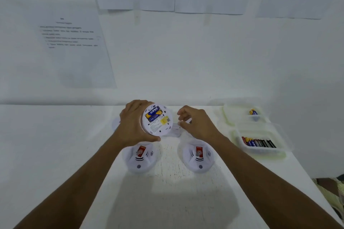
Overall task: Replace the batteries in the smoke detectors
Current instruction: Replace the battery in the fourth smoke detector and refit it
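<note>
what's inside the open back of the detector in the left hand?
A blue and yellow battery lies in the bay of the smoke detector that the left hand grips. Whether a second one lies beneath it is hidden.

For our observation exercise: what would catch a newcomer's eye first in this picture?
The left hand holds a smoke detector up at the centre, its back showing a blue and yellow battery. The right hand hangs close beside it. At the right, a tray holds a row of batteries.
</note>
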